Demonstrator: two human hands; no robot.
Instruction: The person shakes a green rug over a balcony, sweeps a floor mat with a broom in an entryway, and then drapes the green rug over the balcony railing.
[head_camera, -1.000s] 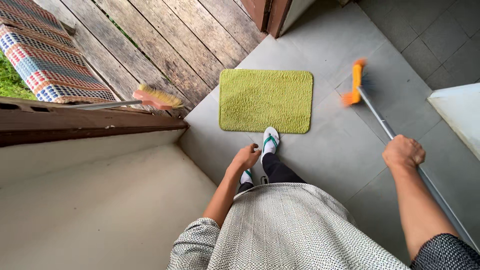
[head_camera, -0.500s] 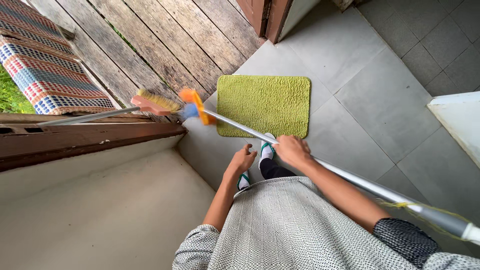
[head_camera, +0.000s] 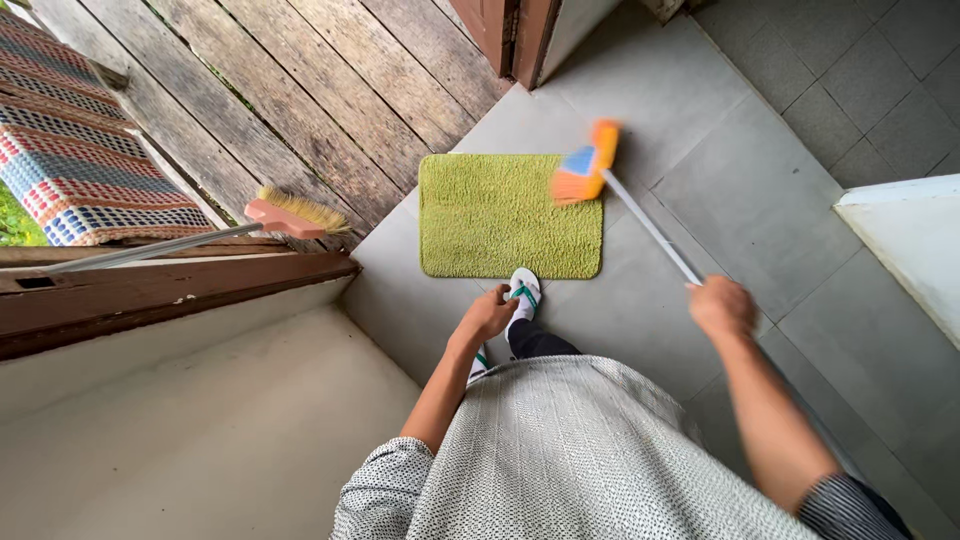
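My right hand (head_camera: 720, 306) grips the metal handle of a broom (head_camera: 650, 228). Its orange and blue head (head_camera: 585, 165) is blurred and hangs over the right end of a green door mat (head_camera: 490, 220) on the grey tiled floor. My left hand (head_camera: 488, 316) hangs loosely curled beside my hip, holding nothing, just above my foot in a white and green sandal (head_camera: 522, 293) at the mat's near edge.
A second broom with a pink head (head_camera: 290, 214) leans on a brown wooden rail (head_camera: 170, 290) at left. A patterned rug (head_camera: 70, 150) lies on the wooden deck (head_camera: 300, 90). A white ledge (head_camera: 905, 240) stands at right, a door frame (head_camera: 505, 35) at top.
The broom swung from the right to the far left, then back right over the mat. My right hand moved with it. The left hand stayed by my hip.
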